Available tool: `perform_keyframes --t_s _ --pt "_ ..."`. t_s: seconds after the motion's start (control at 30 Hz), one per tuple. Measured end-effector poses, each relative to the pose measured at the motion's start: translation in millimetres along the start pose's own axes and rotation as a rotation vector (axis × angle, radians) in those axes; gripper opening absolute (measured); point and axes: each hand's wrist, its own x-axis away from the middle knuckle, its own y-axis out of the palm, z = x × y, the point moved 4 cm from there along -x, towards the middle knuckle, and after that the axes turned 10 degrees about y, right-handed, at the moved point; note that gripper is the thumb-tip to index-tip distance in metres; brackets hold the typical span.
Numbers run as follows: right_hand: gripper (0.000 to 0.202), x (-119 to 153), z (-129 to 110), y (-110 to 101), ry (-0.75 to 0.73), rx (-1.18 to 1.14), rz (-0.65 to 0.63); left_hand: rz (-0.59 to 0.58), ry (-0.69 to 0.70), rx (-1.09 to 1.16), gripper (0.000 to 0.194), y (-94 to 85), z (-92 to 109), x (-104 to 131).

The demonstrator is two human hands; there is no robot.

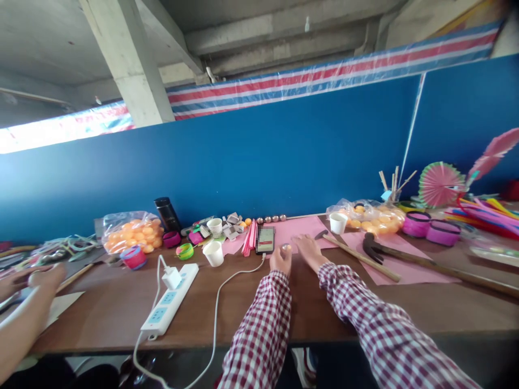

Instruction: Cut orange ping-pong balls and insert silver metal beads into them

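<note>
Clearly, a small shiny ball was up at the fingertips of the left hand, near the middle of the brown desk. It was round and silvery, with bright spots. The left hand had curled fingers and seemed to pinch the ball, hiding part of it. The right hand was just beside it, flat and loose, with its fingers stretched out over pink paper.

A phone was just left of the ball; its screen was blurred into little squares, too fuzzy to read. A white cord ran into it from below, and pink strips lay next to it. Behind the hands, four silver balls sat in a row.

To the right, a thin hammer had its head near the right hand. A big hammer lay past it, by a bag of orange balls and a white cup.

To the left were a long power strip, two more cups, a black bottle and another bag. Farthest left, another person's hands were too blurry to tell what they held.
</note>
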Motion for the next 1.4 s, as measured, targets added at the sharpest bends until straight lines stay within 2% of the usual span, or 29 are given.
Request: perform_keyframes --t_s 0.4,0.87,1.17,1.4 --pt "0.034 10 12 -3 0.058 -0.022 0.009 -0.017 -0.023 -0.016 0.030 1.0 2 2" --pt "0.031 8 33 -3 0.163 -0.039 0.055 -0.057 0.039 0.024 0.030 0.2 4 4" --pt "0.028 9 33 -3 0.123 -0.133 0.088 -0.056 0.024 0.028 0.030 0.5 4 5" --pt "0.028 12 37 -4 0.097 -0.311 0.180 -0.057 0.035 0.028 0.033 2.6 1 4"
